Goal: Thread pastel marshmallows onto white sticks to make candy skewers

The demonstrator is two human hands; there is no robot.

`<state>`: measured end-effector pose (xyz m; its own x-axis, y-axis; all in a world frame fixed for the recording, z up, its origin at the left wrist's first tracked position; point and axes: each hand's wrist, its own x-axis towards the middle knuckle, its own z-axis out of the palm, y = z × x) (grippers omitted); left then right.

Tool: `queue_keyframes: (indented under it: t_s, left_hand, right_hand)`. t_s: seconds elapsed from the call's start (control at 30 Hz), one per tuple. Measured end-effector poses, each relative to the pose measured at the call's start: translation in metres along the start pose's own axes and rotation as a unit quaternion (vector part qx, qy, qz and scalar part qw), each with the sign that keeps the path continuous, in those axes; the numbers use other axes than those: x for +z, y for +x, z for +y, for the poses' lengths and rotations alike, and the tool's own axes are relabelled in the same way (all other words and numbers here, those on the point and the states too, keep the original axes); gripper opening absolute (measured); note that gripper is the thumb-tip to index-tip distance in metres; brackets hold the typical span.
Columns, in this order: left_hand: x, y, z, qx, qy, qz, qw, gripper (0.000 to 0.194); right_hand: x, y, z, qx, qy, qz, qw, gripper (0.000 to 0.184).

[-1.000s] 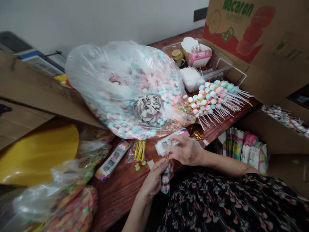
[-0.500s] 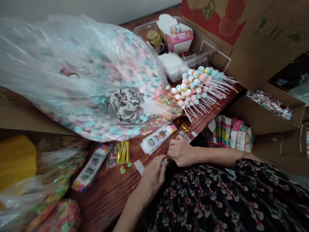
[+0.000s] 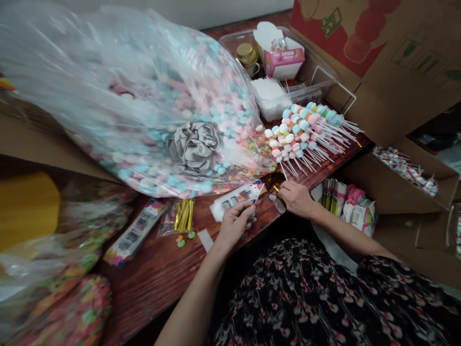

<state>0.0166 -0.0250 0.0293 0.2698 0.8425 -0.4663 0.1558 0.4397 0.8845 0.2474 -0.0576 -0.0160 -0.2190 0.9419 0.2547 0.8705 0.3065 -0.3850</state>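
Observation:
My left hand (image 3: pixel 234 224) is shut on a marshmallow skewer (image 3: pixel 251 218) in clear film, mostly hidden by my fingers. It sits just above a white printed packet (image 3: pixel 234 200) on the wooden table (image 3: pixel 151 288). My right hand (image 3: pixel 295 198) is pinched shut beside a heap of pastel marshmallow skewers (image 3: pixel 300 134), and anything thin between its fingers is too small to tell. Behind the hands lies a huge clear bag of pastel marshmallows (image 3: pixel 144 115), tied with a grey fabric tie (image 3: pixel 192 146). Gold twist ties (image 3: pixel 183 215) lie left of my left hand.
A clear plastic tray (image 3: pixel 234 45) at the back holds a pink box (image 3: pixel 283 55) and a jar (image 3: pixel 248 56). Cardboard boxes stand at right, one holding skewers (image 3: pixel 405 170). Bags of colourful sweets (image 3: pixel 61 298) bulge at left. My floral dress (image 3: pixel 306 298) fills the bottom.
My view has shifted, and the table contents sit differently in the frame. My right hand has moved away from my left towards the skewer heap, and my left hand has risen over the white packet.

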Motion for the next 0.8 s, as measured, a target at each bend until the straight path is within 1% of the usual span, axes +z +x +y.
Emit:
queue_keyframes:
  t_s: [0.07,0.13,0.17,0.23,0.3,0.37,0.43,0.5,0.53,0.57,0.6,0.63,0.7,0.73,0.77,0.8]
  left_hand:
    - [0.001,-0.002,0.001,-0.011,-0.007,0.008,1.000,0.043]
    - [0.000,-0.004,0.001,-0.011,-0.005,0.009,1.000,0.043]
    - [0.000,-0.005,0.001,-0.011,-0.004,0.008,1.000,0.042]
    - [-0.002,-0.005,0.002,-0.013,-0.004,0.006,1.000,0.041]
    - [-0.003,-0.005,0.003,-0.012,-0.004,0.003,1.000,0.039]
    - [-0.003,-0.003,0.003,-0.009,-0.005,0.002,1.000,0.038]
    - [-0.003,-0.002,0.003,-0.011,-0.007,0.001,1.000,0.038]
    - [-0.003,-0.001,0.003,-0.013,-0.008,-0.001,1.000,0.038]
    - [-0.003,0.000,0.003,-0.011,-0.010,-0.001,1.000,0.037]
    - [-0.004,0.000,0.003,-0.007,-0.013,0.000,1.000,0.036]
    - [-0.004,-0.001,0.004,-0.001,-0.016,0.003,1.000,0.036]
    - [-0.005,-0.001,0.004,0.004,-0.020,0.008,1.000,0.035]
    - [-0.007,-0.001,0.006,0.011,-0.032,0.022,0.999,0.035]
    - [-0.007,-0.001,0.007,0.009,-0.038,0.021,0.999,0.036]
    - [-0.007,0.000,0.008,0.003,-0.046,0.012,0.999,0.036]
    - [-0.005,0.002,0.009,-0.008,-0.055,-0.004,0.998,0.036]
  right_hand:
    - [-0.003,0.005,-0.001,0.006,0.064,0.012,0.998,0.021]
    - [-0.010,0.010,-0.002,0.029,0.173,0.032,0.984,0.018]
    - [-0.013,0.014,-0.002,0.047,0.231,0.038,0.971,0.015]
    - [-0.018,0.022,-0.001,0.099,0.333,0.038,0.937,0.012]
    - [-0.021,0.029,-0.001,0.161,0.419,0.030,0.893,0.013]
    - [-0.023,0.034,-0.003,0.202,0.491,0.023,0.847,0.015]
    - [-0.025,0.038,-0.007,0.204,0.539,0.010,0.817,0.017]
    - [-0.029,0.040,-0.012,0.189,0.566,-0.008,0.802,0.019]
    - [-0.032,0.040,-0.014,0.180,0.573,-0.013,0.800,0.019]
    - [-0.036,0.040,-0.016,0.171,0.571,-0.015,0.803,0.018]
    - [-0.039,0.040,-0.017,0.162,0.555,-0.009,0.816,0.017]
    - [-0.043,0.038,-0.017,0.147,0.524,0.004,0.839,0.015]
    - [-0.048,0.034,-0.014,0.101,0.415,0.020,0.904,0.011]
    - [-0.048,0.032,-0.012,0.076,0.341,0.014,0.937,0.011]
    - [-0.046,0.029,-0.011,0.054,0.260,-0.004,0.964,0.012]
    - [-0.041,0.027,-0.011,0.041,0.177,-0.031,0.983,0.015]
